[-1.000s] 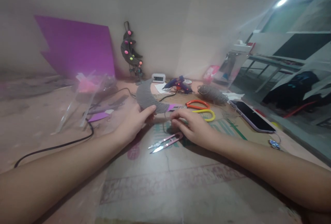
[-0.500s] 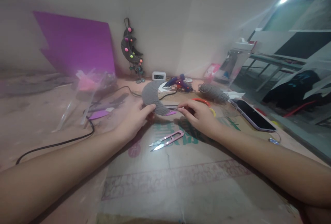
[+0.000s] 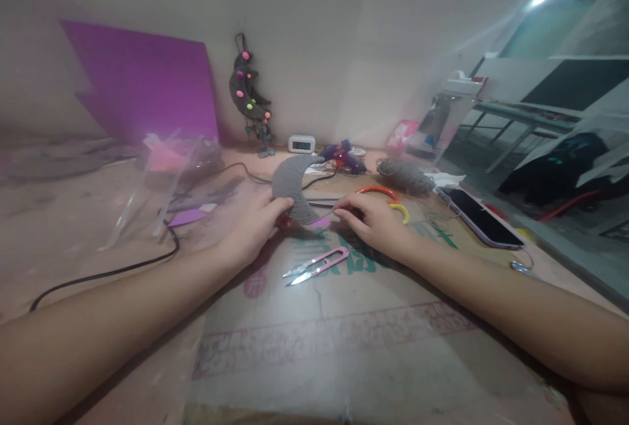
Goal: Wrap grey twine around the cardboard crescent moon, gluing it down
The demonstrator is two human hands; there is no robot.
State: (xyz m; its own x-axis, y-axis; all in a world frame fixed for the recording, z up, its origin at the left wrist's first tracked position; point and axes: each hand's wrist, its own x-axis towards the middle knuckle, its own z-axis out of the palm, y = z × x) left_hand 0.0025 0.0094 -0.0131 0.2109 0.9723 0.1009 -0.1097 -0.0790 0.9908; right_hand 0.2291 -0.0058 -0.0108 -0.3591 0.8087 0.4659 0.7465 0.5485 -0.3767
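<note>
A crescent moon [image 3: 291, 184] wrapped in grey yarn is gripped at its lower left edge by my left hand [image 3: 263, 225], thumb on top and fingers underneath. At its lower tip a bit of purple [image 3: 322, 222] shows. My right hand [image 3: 371, 219] pinches a thin strand of grey yarn [image 3: 326, 213] that runs to the moon's lower end. Scissors with red and yellow handles [image 3: 381, 192] lie behind my right hand, partly hidden by it. Pink thread snips [image 3: 319, 266] rest on the cardboard just in front of both hands.
Behind the moon are a glue gun [image 3: 344, 155] and a small digital clock [image 3: 301, 144]. A grey yarn ball [image 3: 403, 174] and a phone [image 3: 481, 217] lie to the right. Purple sheets [image 3: 147, 84] and a decorated moon hanging [image 3: 244, 88] stand at the back. A black cable [image 3: 108, 276] crosses the left side.
The moon has turned slightly, its upper tip now covering part of the glue gun. My right hand has shifted a little left, and more of the scissor handles shows.
</note>
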